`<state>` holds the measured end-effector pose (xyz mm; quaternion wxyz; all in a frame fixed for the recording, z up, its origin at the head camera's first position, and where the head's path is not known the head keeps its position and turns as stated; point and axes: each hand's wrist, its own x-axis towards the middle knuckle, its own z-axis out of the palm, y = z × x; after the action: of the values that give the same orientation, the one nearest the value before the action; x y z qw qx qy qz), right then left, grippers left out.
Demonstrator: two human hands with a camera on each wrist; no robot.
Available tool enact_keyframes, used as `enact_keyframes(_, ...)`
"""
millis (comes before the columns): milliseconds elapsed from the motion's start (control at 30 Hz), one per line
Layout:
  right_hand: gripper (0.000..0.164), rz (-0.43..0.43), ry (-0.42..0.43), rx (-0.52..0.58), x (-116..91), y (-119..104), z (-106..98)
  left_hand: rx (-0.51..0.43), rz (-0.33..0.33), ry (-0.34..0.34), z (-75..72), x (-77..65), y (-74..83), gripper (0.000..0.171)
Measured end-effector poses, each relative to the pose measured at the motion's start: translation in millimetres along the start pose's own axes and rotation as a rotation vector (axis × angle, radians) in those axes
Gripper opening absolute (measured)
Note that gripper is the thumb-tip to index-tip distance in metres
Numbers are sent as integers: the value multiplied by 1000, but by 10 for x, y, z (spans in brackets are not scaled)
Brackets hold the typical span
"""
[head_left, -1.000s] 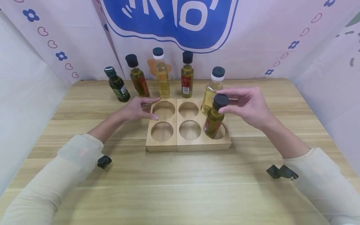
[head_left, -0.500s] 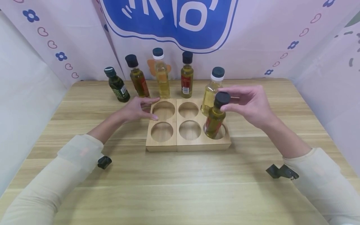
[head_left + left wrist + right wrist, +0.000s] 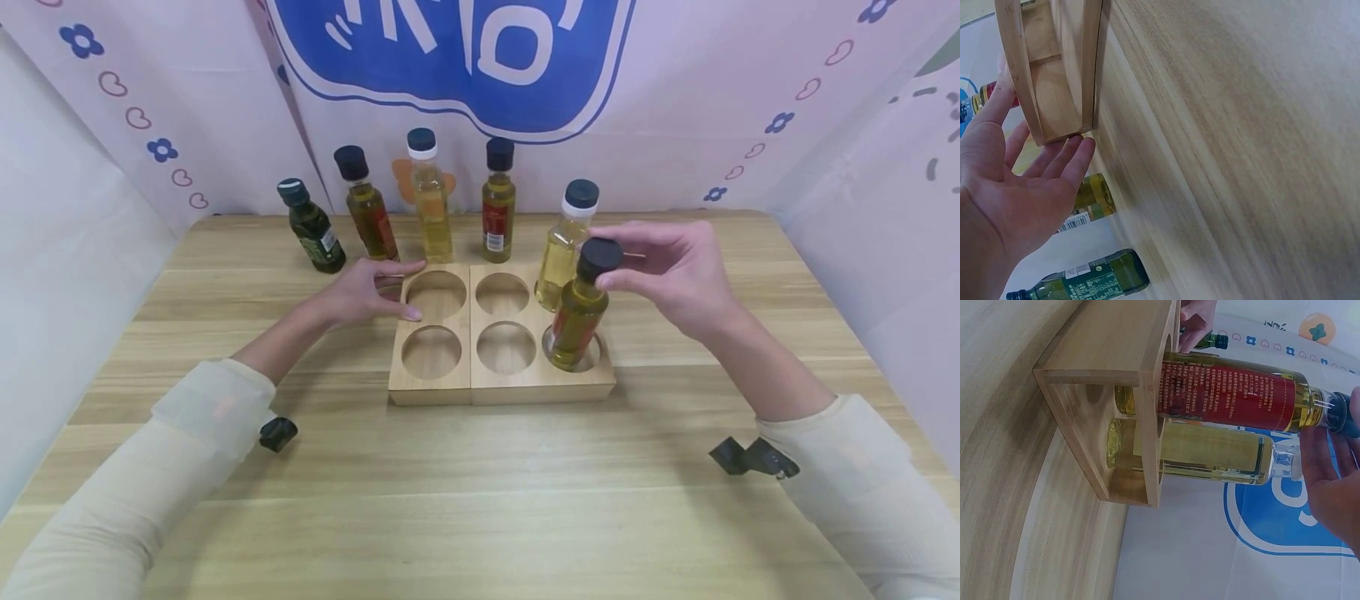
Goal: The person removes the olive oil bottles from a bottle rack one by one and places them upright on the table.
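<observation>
My right hand (image 3: pixel 675 271) pinches the black cap of an oil bottle (image 3: pixel 576 321) with a red label. Its lower end is inside the front right hole of a wooden bottle rack (image 3: pixel 450 392), and it leans a little to the right. In the right wrist view the red label (image 3: pixel 1229 394) faces the camera. Right behind it, a pale oil bottle (image 3: pixel 557 262) with a dark green cap stands in the back right hole. My left hand (image 3: pixel 360 292) rests at the rack's back left corner; its fingers (image 3: pixel 1079 156) touch the rack's end with relaxed fingers.
Along the back stand a small dark green bottle (image 3: pixel 315 233), a red-labelled bottle (image 3: pixel 371 221), a pale oil bottle (image 3: pixel 432 217) and another red-labelled bottle (image 3: pixel 497 217). A white printed curtain (image 3: pixel 210 108) hangs behind the wooden table (image 3: pixel 480 492).
My right hand has shifted slightly up and to the right in the head view, taking the bottle's cap along. The left hand and the rack have stayed put.
</observation>
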<state>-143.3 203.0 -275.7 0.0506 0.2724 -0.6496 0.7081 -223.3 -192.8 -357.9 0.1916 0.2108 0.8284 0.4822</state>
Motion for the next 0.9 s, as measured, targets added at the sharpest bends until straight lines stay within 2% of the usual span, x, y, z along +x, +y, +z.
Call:
enact_keyframes(400,35,-50,-9,74,40,-50,-2,-1,-1,1,1,-4,9,73)
enact_keyframes(633,40,-87,-12,40,65,-89,-3,-7,-7,-1,-4,2,1,73)
enact_keyframes(900,41,-100,12,39,89,-125,-15,34,-21,5,-14,-1,-4,75)
